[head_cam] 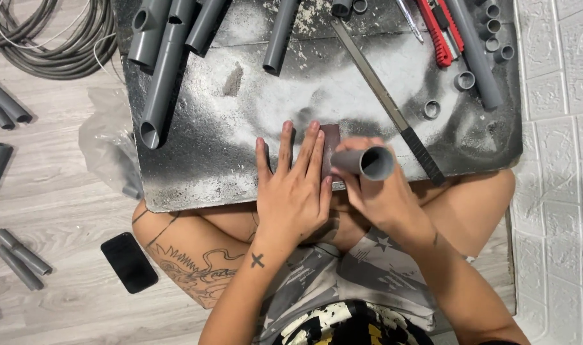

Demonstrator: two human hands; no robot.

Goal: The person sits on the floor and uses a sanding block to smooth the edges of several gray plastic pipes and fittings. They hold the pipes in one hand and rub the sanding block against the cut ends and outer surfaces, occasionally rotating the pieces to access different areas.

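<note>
1. The right hand (382,191) is curled around a short grey plastic pipe piece (365,162), fingers wrapped about its smooth round wall; the open end faces up toward the camera, showing a thin rim and dark hollow bore.
2. The pipe's far end sits against a small dark reddish-brown sandpaper block (330,148), a flat rectangle with a matte, gritty look, lying on the board just above the person's lap.
3. The left hand (293,185) lies flat, palm down, fingers straight and slightly spread, pressed on the board with its fingertips alongside the block's left edge, touching it.
4. Both hands work on a black board (195,172), a slab with rounded corners resting on the crossed legs, its surface dusted with pale, powdery grey filings.
5. A long flat metal blade with a ribbed black grip (394,112) runs diagonally just right of the hands.
6. Farther up lie several long grey pipes (165,70), smooth and tubular, some with angled cut ends, and a red utility knife (440,32).
7. Short cut pipe rings (464,80) are scattered near the board's right edge.
8. On the pale wood-grain floor to the left: a black phone (129,262), loose pipe offcuts (20,255), and a coil of grey cable (48,32).
</note>
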